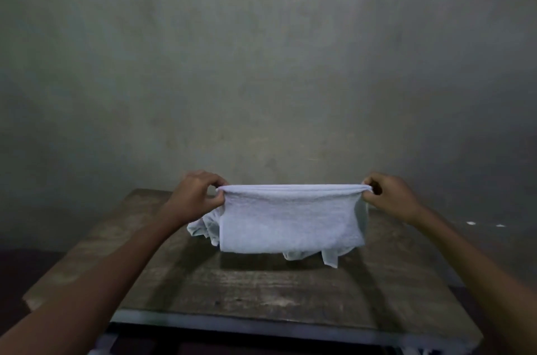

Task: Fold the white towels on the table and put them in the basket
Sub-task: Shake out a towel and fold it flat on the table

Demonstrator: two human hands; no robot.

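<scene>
White towel [290, 218] stretched mid-frame above the table [261, 290].
I have my left hand [194, 195] and right hand [392, 197] each pinching a top corner; layers hang uneven below, so I judge a loosened pinch would undo the fold. I see no basket.

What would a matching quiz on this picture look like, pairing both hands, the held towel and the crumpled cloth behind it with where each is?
Things:
1. left hand
2. right hand
3. held towel
4. crumpled cloth

Places or states:
A. heaped on the wooden table
B. pinches the towel's top right corner
C. hangs stretched in the air
D. pinches the towel's top left corner

Pairs: 1-D, 2-B, 3-C, 4-A.
</scene>
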